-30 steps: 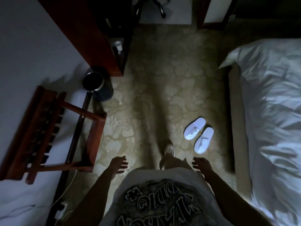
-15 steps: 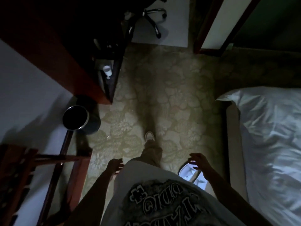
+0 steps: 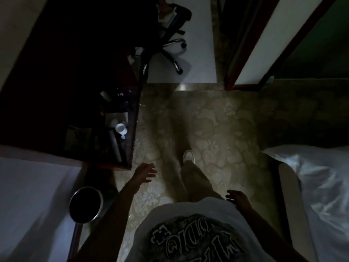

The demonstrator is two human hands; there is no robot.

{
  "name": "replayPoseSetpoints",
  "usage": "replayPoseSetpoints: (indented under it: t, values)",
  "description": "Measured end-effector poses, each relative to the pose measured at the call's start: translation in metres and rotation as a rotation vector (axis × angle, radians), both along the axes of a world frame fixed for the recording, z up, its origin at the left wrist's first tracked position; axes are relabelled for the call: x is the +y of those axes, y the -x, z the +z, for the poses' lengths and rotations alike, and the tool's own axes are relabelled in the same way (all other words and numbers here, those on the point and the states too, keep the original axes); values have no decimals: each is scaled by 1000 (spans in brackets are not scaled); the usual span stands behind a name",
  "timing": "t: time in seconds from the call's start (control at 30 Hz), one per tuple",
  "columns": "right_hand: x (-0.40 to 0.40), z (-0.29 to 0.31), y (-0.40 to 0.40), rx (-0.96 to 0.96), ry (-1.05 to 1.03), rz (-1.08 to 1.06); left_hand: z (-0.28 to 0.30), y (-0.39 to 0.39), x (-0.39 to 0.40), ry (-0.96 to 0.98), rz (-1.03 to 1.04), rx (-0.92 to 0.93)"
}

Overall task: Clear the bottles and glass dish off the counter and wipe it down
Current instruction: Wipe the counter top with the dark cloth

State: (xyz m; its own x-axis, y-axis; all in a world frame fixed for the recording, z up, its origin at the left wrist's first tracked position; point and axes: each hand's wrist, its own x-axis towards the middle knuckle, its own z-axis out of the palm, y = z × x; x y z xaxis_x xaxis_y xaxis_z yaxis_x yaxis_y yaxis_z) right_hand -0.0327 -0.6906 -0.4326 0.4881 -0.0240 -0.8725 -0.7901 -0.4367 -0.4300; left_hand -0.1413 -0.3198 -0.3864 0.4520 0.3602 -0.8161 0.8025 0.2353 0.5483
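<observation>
The room is dim. A dark counter (image 3: 130, 114) with a reddish wood edge stands at the left. On it sit a white cup (image 3: 120, 128), a dark cylinder like a bottle lying on its side (image 3: 114, 145), and a faint tray or dish (image 3: 116, 116); their exact kind is hard to tell. My left hand (image 3: 145, 173) is raised with fingers spread, just below the counter's near corner and touching nothing. My right hand (image 3: 237, 199) hangs by my hip, fingers apart and holding nothing.
A round metal-rimmed bin (image 3: 86, 204) stands on the floor by the left wall. A wheeled office chair (image 3: 171, 52) is ahead on a pale floor mat. A bed with white sheets (image 3: 321, 186) fills the right side. Patterned carpet (image 3: 217, 129) runs between them.
I have walked forward: the counter and bin have come closer and lower in view, the slippers and luggage rack have dropped out of sight. My left hand has lifted toward the counter's corner.
</observation>
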Motion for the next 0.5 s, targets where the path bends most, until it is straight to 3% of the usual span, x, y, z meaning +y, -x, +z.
replayPoseSetpoints:
  t: [0.2, 0.33, 0.5]
  values:
    - [136, 0, -172, 2, -39, 193, -10, -33, 67, 91, 316, 255]
    - [247, 41, -281, -55, -85, 312, 4, -76, 106, 97, 485, 227]
    - [377, 68, -388, -171, -240, 469, 2, -185, 183, 21, 581, 159]
